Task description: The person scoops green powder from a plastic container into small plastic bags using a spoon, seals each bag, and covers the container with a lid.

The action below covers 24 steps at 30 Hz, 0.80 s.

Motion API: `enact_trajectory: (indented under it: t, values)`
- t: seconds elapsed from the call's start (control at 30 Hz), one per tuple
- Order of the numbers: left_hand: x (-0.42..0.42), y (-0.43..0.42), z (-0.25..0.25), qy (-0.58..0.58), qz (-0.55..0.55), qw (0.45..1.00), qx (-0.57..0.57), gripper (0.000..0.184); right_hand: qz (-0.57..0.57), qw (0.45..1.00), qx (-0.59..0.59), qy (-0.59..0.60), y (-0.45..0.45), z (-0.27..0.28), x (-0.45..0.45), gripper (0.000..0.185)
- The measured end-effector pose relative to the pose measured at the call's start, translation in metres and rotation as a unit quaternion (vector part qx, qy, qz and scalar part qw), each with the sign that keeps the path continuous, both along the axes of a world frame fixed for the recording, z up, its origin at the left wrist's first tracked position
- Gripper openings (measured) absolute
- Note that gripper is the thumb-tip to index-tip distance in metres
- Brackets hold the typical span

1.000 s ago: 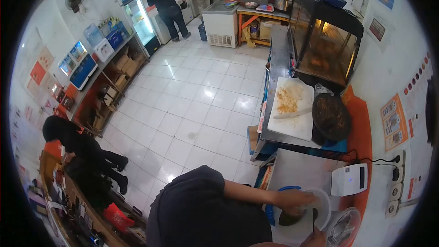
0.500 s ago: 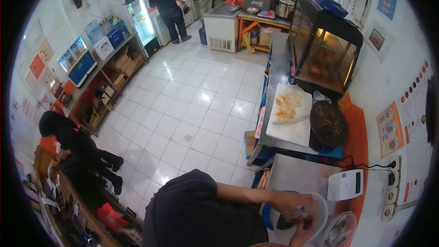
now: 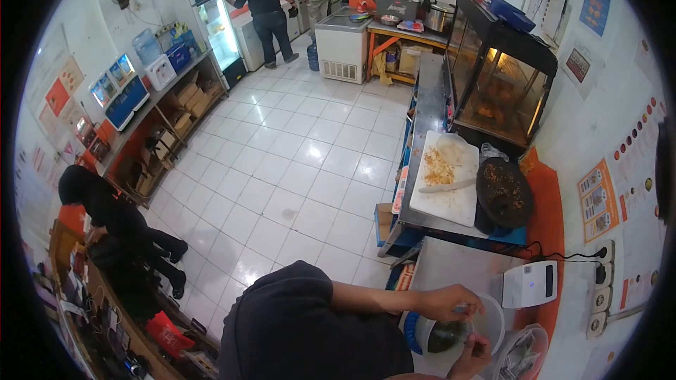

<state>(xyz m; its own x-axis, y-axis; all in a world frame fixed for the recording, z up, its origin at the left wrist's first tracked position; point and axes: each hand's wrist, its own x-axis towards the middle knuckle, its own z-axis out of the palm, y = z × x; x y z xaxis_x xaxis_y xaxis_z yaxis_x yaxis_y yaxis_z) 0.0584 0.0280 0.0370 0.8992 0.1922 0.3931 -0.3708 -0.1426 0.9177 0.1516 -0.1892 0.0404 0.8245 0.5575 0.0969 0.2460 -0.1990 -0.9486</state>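
My left hand (image 3: 448, 303) is bent over a large round clear tub (image 3: 498, 322), its fingers pinched on a small clear plastic bag (image 3: 465, 318). Just below it, my right hand (image 3: 473, 357) pinches the same thin plastic near the tub's rim. Under both hands a dark green-brown mass (image 3: 445, 336) shows; I cannot tell whether it is in the bag or in the tub. A blue scalloped-edged object (image 3: 411, 332) lies at the tub's left side.
Beside the tub stands a clear container (image 3: 522, 355) of crumpled plastic. A white scale (image 3: 530, 284) sits on the metal table. Farther up are a white cutting board (image 3: 440, 197) with a knife, a dark round pan (image 3: 504, 192) and a heated display case (image 3: 500, 77). Other people (image 3: 123, 222) stand across the room.
My hands have moved slightly apart, the left one upward, and more of the dark mass shows between them. At the back, a person's arm now reaches toward the fridge.
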Motion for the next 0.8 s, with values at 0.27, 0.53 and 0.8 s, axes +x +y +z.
enact_trajectory:
  t: [0.27,0.53,0.8]
  values:
    - [0.0,-0.009,-0.004,-0.012,-0.021,1.0,0.006,0.032,0.03,0.996,-0.038,-0.075,-0.006,0.001,-0.004,0.016]
    - [-0.002,-0.02,-0.001,-0.008,-0.037,0.999,0.031,0.032,0.051,0.997,-0.018,-0.051,-0.017,-0.029,0.007,0.007]
    - [0.005,-0.011,0.003,0.039,-0.052,0.998,0.017,0.029,-0.01,0.999,0.021,-0.043,-0.029,-0.021,0.008,0.018]
